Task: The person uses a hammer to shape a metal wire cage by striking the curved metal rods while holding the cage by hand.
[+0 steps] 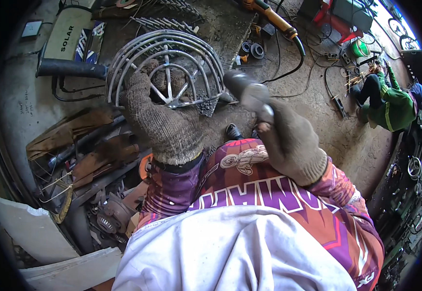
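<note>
A dome-shaped cage of bent metal bars (173,103) with several curved rings rests at the upper left middle, over the near edge of a work surface. My left hand (165,128), in a knitted grey-brown glove, reaches into the cage with its fingers curled round the bars. My right hand (293,143), also gloved, is closed round the handle of a hammer (249,91). The hammer's head is raised just right of the cage, apart from it and slightly blurred. Part of the handle is hidden in my right glove.
A yellow-and-black power tool (274,20) with a cable lies at the top. Leather-like brown pieces (102,157) and metal scrap lie left of me. At far right a person in green (390,106) crouches by flying sparks. Cables cross the floor (293,80).
</note>
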Available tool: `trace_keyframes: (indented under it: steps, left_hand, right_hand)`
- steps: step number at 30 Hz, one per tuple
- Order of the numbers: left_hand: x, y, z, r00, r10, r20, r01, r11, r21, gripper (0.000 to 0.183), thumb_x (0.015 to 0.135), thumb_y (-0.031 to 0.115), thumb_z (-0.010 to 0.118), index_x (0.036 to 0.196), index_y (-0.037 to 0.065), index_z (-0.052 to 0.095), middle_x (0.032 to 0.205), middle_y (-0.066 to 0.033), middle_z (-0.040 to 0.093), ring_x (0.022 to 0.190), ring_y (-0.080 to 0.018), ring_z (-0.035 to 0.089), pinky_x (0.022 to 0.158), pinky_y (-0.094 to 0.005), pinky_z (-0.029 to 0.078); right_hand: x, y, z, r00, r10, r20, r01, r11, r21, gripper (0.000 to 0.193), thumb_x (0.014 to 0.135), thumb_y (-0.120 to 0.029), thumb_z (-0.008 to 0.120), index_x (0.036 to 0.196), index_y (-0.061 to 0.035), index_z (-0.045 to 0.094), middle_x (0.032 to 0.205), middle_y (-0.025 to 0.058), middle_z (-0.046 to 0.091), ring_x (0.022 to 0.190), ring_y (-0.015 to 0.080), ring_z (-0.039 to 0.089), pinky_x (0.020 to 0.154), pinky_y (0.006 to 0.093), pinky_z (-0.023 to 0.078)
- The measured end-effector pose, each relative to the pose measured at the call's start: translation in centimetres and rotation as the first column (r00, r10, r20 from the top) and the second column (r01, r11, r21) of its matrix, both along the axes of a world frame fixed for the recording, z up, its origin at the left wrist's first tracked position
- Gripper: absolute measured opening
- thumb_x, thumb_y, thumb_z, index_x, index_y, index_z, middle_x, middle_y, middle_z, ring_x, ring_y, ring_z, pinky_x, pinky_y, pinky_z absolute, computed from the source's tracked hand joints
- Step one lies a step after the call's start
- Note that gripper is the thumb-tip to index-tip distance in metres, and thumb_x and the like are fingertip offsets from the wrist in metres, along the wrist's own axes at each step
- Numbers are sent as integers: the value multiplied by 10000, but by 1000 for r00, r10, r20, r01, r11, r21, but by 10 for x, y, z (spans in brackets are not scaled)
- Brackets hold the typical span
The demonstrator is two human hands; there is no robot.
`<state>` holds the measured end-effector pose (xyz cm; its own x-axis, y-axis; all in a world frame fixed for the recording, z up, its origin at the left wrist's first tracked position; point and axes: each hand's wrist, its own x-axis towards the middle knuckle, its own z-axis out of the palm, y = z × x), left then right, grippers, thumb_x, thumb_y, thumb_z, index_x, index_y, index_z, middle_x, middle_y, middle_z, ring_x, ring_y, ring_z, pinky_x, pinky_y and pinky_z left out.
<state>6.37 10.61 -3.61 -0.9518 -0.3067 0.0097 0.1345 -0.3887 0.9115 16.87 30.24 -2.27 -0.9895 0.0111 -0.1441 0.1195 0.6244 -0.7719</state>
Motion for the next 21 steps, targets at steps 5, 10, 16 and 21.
trace_keyframes:
  steps: [5,10,16,21]
  left_hand:
    - [-10,4,11,988,-70,139,16,935,354,402,837,173,735,1178,-13,628,1124,-160,668,1006,-262,658,853,-383,561]
    - [-12,5,0,950,-2,-311,-271,489,-829,335,952,243,611,1178,-2,634,1145,-148,678,1018,-252,663,881,-383,573]
    - [-32,-16,6,994,-18,105,6,994,112,416,793,70,780,1172,-8,627,1142,-135,664,1025,-269,664,909,-379,563]
    - [-40,-27,4,995,32,95,-41,995,92,385,817,97,755,1168,-2,631,1132,-133,668,1018,-266,665,900,-384,566]
  right_hand:
    - [-1,0,-6,985,17,-171,-18,1000,-5,377,933,-258,634,1255,-70,581,894,204,699,789,412,697,686,492,550]
    - [1,-3,-15,995,-57,-83,58,998,13,365,929,-254,647,1223,-47,583,923,223,691,808,413,695,695,490,548]
    - [-6,2,-22,986,-45,-162,46,999,1,355,951,-270,632,1226,-52,577,942,211,698,820,406,700,693,478,553]
    - [-15,-3,-9,996,20,-89,-24,999,-49,326,949,-181,620,1237,-33,582,962,229,686,888,437,687,740,484,536]
